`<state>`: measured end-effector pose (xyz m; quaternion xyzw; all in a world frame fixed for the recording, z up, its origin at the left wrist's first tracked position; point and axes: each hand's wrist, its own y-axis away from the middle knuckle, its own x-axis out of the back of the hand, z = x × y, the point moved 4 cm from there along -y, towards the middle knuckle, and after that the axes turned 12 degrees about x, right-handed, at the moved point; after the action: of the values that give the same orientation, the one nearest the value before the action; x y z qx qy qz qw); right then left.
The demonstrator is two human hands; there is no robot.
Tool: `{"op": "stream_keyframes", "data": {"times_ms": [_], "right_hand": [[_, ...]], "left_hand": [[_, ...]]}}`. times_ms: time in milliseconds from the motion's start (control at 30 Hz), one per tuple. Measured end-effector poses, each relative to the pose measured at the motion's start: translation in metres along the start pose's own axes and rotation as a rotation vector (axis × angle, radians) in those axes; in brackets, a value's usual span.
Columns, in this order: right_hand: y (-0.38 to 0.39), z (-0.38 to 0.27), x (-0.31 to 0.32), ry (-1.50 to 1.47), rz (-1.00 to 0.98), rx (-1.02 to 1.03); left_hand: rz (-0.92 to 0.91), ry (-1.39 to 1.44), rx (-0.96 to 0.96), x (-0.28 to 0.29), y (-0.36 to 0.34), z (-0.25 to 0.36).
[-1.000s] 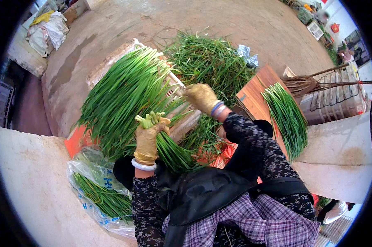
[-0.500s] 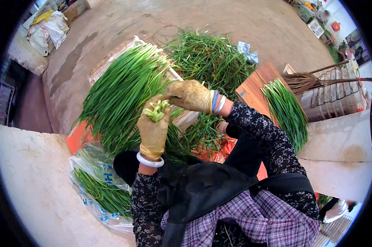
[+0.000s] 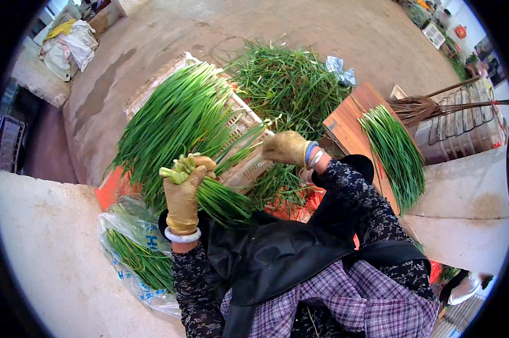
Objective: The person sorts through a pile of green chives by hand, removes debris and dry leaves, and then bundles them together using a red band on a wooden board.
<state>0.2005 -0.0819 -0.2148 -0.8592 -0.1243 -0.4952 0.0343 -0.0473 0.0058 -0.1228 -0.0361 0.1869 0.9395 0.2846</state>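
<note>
A bunch of green chives [image 3: 223, 197] is gripped in my left hand [image 3: 182, 203], which wears a yellowish glove. Its pale cut ends stick up past the thumb, and the leaves trail right toward my lap. My right hand [image 3: 288, 148], gloved likewise, is apart from the bunch, over the right edge of a crate. Its fingers look curled and are slightly blurred; anything in them is hidden. Just left of my left hand and beyond it, a large heap of chives [image 3: 167, 115] lies across the light plastic crate [image 3: 248, 115].
Loose green leaves [image 3: 291, 84] are piled on the floor beyond the crate. To the right, more chives [image 3: 394, 155] lie on a wooden board [image 3: 344, 121], near a twig broom [image 3: 415, 111]. A clear plastic bag [image 3: 111, 222] with chives sits at lower left, beside a low wall [image 3: 46, 242].
My hands have moved apart: the left went left and down with the chives, turning them so the leaves show, while the right swung right, away from the bunch.
</note>
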Motion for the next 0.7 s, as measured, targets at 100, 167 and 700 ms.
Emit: {"op": "stream_keyframes", "data": {"times_ms": [100,167,700], "right_hand": [[0.001,0.002,-0.001,0.197,-0.238,-0.232],[-0.009,0.012,-0.002,0.263,0.130,-0.119],[0.003,-0.059,0.042,0.241,-0.008,0.088]], "left_hand": [[-0.133,-0.016,-0.057,-0.007,-0.003,-0.003],[-0.228,-0.051,-0.007,-0.013,-0.005,-0.011],[0.062,-0.187,-0.268,-0.006,0.056,0.012]]}}
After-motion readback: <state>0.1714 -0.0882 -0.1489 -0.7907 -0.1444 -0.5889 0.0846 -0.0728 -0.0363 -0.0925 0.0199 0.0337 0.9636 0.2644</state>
